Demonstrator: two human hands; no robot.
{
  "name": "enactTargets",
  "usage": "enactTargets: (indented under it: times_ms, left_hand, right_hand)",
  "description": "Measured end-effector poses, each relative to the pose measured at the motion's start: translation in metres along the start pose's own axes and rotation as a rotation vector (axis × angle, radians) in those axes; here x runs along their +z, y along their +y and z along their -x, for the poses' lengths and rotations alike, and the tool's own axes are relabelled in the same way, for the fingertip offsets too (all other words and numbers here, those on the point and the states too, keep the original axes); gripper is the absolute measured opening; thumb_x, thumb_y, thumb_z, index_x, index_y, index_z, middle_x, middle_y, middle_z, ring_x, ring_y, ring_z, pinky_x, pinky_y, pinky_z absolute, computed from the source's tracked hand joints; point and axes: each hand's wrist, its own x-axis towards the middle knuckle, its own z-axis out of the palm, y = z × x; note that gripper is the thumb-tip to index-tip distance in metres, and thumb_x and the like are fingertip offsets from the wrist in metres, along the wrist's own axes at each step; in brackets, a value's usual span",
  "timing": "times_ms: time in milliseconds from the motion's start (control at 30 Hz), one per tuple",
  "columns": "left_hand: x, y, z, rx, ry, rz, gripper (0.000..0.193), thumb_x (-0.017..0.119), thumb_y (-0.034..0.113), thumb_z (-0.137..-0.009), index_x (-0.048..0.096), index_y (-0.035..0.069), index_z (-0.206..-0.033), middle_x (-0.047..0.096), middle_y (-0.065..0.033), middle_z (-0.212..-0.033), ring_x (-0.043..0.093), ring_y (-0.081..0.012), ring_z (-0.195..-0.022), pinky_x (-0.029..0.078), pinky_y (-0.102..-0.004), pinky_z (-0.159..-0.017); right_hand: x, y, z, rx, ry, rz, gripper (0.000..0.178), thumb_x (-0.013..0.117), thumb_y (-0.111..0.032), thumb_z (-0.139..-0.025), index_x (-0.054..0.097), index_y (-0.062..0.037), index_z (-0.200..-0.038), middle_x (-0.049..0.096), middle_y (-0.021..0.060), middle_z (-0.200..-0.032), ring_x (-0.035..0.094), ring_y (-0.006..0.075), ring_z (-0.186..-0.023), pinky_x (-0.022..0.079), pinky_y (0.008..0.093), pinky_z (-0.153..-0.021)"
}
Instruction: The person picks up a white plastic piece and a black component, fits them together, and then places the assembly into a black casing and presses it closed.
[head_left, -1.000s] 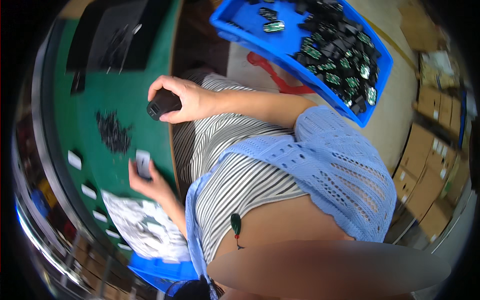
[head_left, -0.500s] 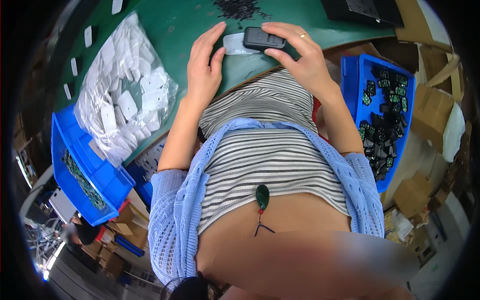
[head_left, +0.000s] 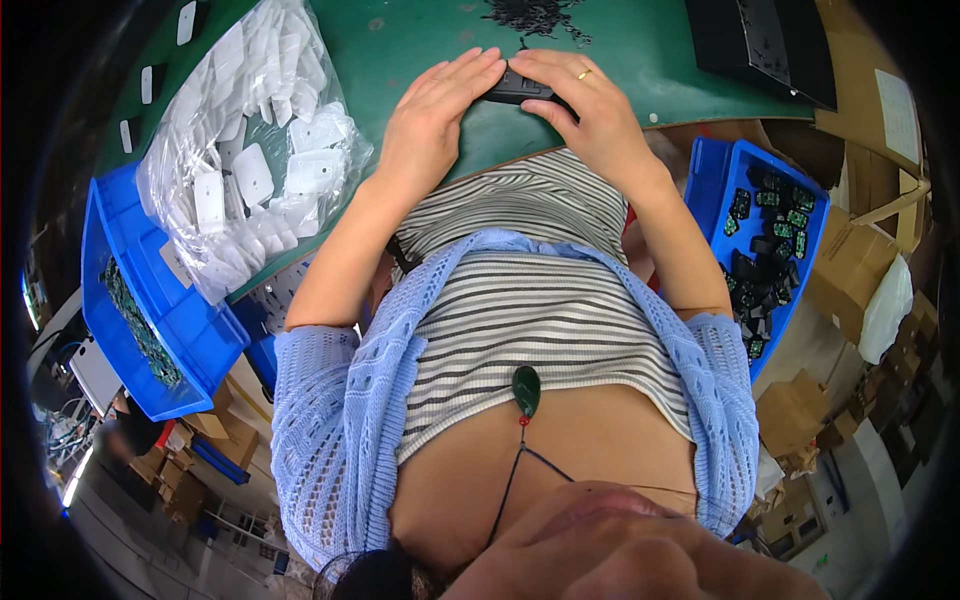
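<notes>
On the near part of the green table lies a small black plastic casing (head_left: pixel 520 88) with rounded corners. My right hand (head_left: pixel 590 110) is closed on its right end, the fingers along the far side and the thumb along the near side. Over the left end rests my left hand (head_left: pixel 430 122), its fingers together and curved, the fingertips reaching the casing's far edge. Its thumb is mostly hidden. No white plate shows between the hands; that spot is covered by my left hand and the casing.
A clear bag (head_left: pixel 250 150) of white plates lies at left, above a blue bin (head_left: pixel 150 300) with green circuit boards. At right, another blue bin (head_left: pixel 700 180) holds black parts with boards. Small black pieces (head_left: pixel 530 15) are heaped at the far edge, and a black box (head_left: pixel 765 50) stands far right.
My left hand has moved right onto the casing, and the white plate beside it is now out of sight. My right hand stays on the casing. The whole view has shifted slightly.
</notes>
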Motion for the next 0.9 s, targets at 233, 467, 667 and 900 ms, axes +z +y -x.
enactTargets:
  times_ms: [233, 467, 667, 900]
  left_hand:
    - [-0.004, 0.016, -0.001, 0.025, -0.005, -0.198, 0.043, 0.065, 0.005, -0.073, 0.057, 0.005, -0.115, 0.057, -0.0096, -0.119, 0.054, -0.0246, -0.110, 0.043, -0.0365, -0.092]
    - [0.015, 0.000, -0.036, -0.109, 0.298, -0.043, 0.032, 0.069, 0.017, -0.075, 0.059, 0.000, -0.100, 0.061, -0.0151, -0.086, 0.059, -0.0293, -0.081, 0.048, -0.0352, -0.071]
    - [-0.018, -0.084, -0.175, -0.538, 0.202, 0.506, 0.031, 0.044, 0.024, -0.094, 0.058, -0.004, -0.092, 0.061, -0.0083, -0.071, 0.055, -0.0144, -0.056, 0.044, -0.0254, -0.053]
    - [0.010, -0.209, -0.291, -0.977, 0.231, 0.912, 0.035, 0.042, 0.024, -0.096, 0.054, -0.008, -0.097, 0.063, -0.0166, -0.079, 0.062, -0.0203, -0.058, 0.047, -0.0280, -0.042]
  right_hand:
    - [-0.004, 0.006, -0.008, -0.028, -0.022, -0.067, 0.036, 0.068, -0.014, -0.074, 0.061, -0.0102, -0.109, 0.062, 0.0070, -0.102, 0.058, 0.0236, -0.095, 0.049, 0.0321, -0.080]
    - [-0.019, 0.030, -0.027, 0.400, 0.143, -0.656, 0.028, 0.065, -0.010, -0.082, 0.061, -0.0025, -0.108, 0.061, 0.0096, -0.105, 0.059, 0.0134, -0.091, 0.047, 0.0235, -0.079]
    - [-0.028, 0.040, -0.026, 0.244, 0.263, 0.021, 0.033, 0.073, -0.020, -0.073, 0.064, -0.0082, -0.102, 0.059, 0.0047, -0.096, 0.054, 0.0151, -0.078, 0.045, 0.0271, -0.073]
    - [-0.015, 0.050, -0.020, 0.102, 0.265, 0.295, 0.023, 0.074, -0.019, -0.068, 0.063, -0.0087, -0.085, 0.057, 0.0052, -0.082, 0.054, 0.0236, -0.077, 0.044, 0.0333, -0.069]
